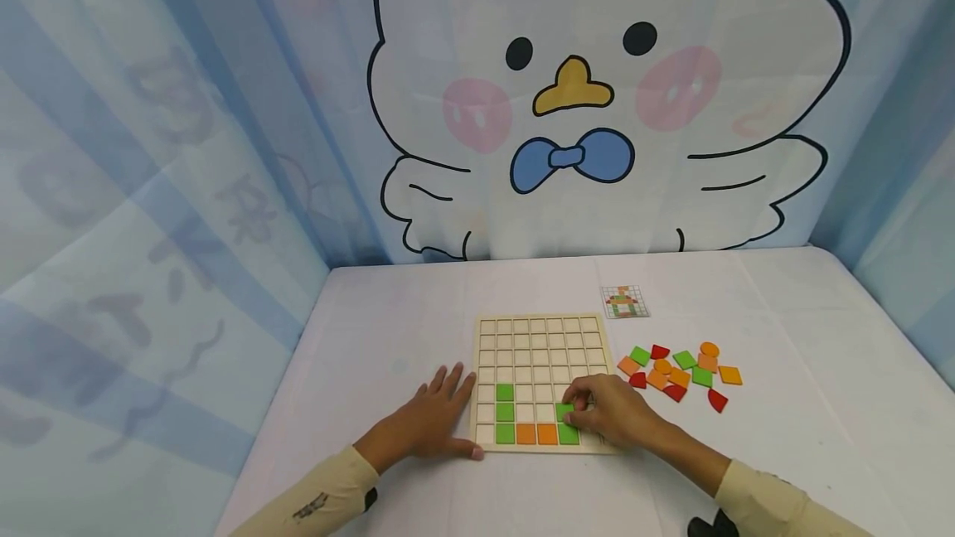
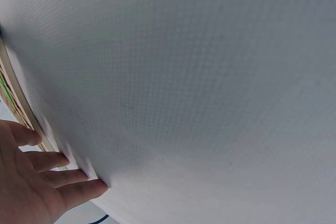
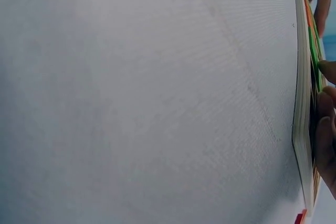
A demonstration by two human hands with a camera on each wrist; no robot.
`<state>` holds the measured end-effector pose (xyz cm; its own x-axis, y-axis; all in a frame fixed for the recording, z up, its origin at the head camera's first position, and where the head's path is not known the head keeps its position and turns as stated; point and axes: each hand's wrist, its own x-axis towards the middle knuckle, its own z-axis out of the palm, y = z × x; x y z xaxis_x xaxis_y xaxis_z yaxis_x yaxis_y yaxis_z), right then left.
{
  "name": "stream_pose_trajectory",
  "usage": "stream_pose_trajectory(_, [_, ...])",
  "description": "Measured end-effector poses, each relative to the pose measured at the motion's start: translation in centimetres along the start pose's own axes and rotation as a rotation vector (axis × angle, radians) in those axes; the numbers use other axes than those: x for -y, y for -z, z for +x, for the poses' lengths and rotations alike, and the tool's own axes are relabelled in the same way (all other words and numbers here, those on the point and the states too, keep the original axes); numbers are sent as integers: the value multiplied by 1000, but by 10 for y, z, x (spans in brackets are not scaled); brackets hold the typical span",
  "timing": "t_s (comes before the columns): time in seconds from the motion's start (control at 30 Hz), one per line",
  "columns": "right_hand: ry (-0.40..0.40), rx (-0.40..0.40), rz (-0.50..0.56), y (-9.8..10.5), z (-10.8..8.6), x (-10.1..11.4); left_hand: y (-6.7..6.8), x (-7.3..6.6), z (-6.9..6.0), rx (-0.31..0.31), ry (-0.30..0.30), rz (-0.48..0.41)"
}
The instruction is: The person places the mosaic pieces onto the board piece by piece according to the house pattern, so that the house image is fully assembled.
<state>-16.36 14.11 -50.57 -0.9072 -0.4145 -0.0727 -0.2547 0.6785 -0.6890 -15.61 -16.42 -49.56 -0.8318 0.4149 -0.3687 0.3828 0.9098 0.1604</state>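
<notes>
A wooden grid board (image 1: 533, 326) lies on the table. Green square tiles fill part of one column near its left side, and two orange tiles (image 1: 525, 434) sit in the bottom row. At the board's left edge my left hand (image 1: 433, 421) rests with fingers spread, touching the rim; the left wrist view also shows these fingers (image 2: 79, 192) along the edge. Over the lower right of the grid, my right hand (image 1: 615, 411) pinches a green square tile (image 1: 564, 413) between thumb and finger, just above another green tile (image 1: 569, 435). Its palm side is hidden in the head view.
Right of the board lies a loose group of orange, green and red pieces (image 1: 679, 378), some square, some round, some quarter-circle. A small printed pattern card (image 1: 625, 302) lies behind them. A patterned curtain (image 1: 567, 214) hangs at the table's far edge.
</notes>
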Motion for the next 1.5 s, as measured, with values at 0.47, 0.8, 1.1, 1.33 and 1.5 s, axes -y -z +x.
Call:
stream_pose_trajectory(0.47, [0,8,-6,3,-1,-1,2,-1,-2,-6,-8,-10])
stream_pose_trajectory(0.8, [89,28,88,33,-2,-22,0,0,1,2,1,-16])
stream_pose_trajectory(1.1, [64,-29,91,79,4,-45,-2,1,2,-1,4,-12])
stream_pose_trajectory(1.33, [-39,-67,20,101,9,-65,-4,2,2,-7,-7,-4])
stream_pose_trajectory(1.5, [-83,-65,-28,102,10,-77,-4,2,2,-13,-12,-4])
